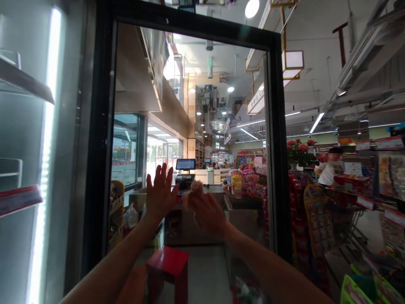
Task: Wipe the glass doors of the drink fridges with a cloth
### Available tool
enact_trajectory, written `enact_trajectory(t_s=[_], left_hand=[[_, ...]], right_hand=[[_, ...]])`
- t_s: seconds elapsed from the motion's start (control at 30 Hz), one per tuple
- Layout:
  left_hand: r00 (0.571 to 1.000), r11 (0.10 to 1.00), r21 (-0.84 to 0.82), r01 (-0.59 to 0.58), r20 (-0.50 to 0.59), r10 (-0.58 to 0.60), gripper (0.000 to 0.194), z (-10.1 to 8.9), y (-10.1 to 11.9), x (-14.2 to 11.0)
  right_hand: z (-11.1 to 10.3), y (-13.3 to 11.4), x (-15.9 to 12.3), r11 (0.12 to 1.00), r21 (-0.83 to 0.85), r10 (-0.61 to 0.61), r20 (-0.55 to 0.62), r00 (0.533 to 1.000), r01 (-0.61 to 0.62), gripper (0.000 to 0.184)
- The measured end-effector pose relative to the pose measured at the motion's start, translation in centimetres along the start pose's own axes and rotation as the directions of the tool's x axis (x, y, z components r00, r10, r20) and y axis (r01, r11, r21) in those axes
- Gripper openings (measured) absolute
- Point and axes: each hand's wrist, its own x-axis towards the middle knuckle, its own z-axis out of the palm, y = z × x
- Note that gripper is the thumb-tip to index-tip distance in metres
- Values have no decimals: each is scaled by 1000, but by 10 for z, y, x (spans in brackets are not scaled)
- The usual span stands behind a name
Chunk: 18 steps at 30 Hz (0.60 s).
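Observation:
A glass door (190, 105) in a black frame (274, 169) stands swung open in front of me. My left hand (161, 192) lies flat against the glass, fingers stretched upward and apart, holding nothing. Just to its right, my right hand (205, 211) is pressed to the glass and blurred by motion. Its fingers are closed round a pale crumpled wad (196, 185), which looks like a cloth or tissue. Both forearms reach up from the bottom of the view.
The cooler's inside, with shelves and a lit strip (47, 169), is at the left. Through the glass I see a red stool (169, 261) and a checkout counter with a monitor (185, 164). Goods racks (319, 219), a green basket (354, 291) and a person (329, 169) are at the right.

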Motion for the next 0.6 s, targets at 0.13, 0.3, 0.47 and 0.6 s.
enact_trajectory(t_s=[0.13, 0.3, 0.47, 0.6], left_hand=[[1000, 1000, -12, -2, -12, 1, 63, -1, 0, 1], [1000, 1000, -14, -1, -31, 1, 63, 0, -1, 1], [999, 1000, -8, -8, -38, 8, 63, -1, -1, 1], [999, 1000, 2, -14, -47, 14, 63, -3, 0, 1]], right_hand=[[-14, 35, -7, 994, -40, 105, 16, 994, -104, 45], [-43, 144, 51, 694, -116, 662, -286, 693, -711, 53], [-26, 84, 69, 959, -93, 264, -35, 964, -267, 52], [-39, 91, 50, 993, -81, 89, 49, 995, -85, 47]])
